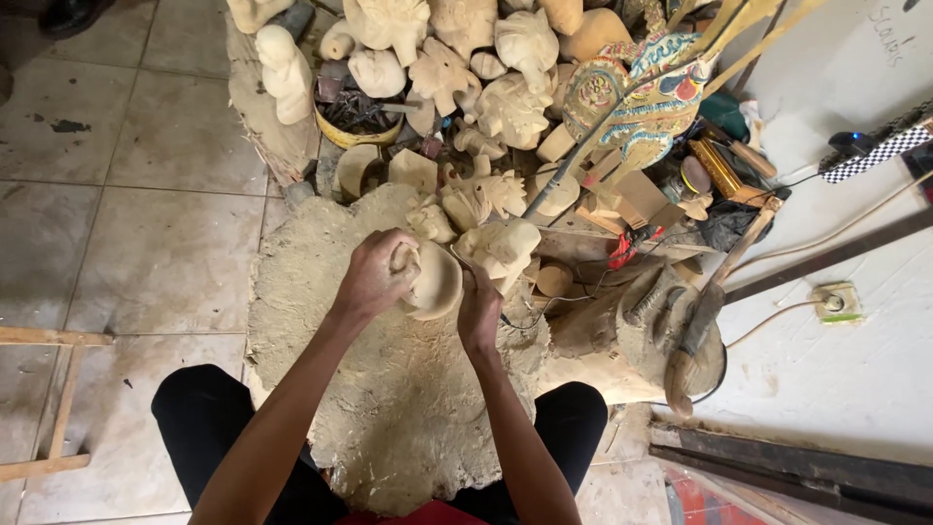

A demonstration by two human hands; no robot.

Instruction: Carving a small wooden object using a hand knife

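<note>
We can't see the fingertips of the right hand (478,309), tucked behind the pale wooden carving (432,280). The left hand (374,277) covers the carving's near side. Up top, the heap of carved figures (457,58) runs off the frame's edge.

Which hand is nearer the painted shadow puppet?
Right. The right hand sits below and left of the painted shadow puppet; the left hand, gripping the pale wood carving, is farther left.

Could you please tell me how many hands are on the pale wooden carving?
2: the left hand grips the wooden carving from its left, and the right hand presses against its right side. None seem hidden.
</note>
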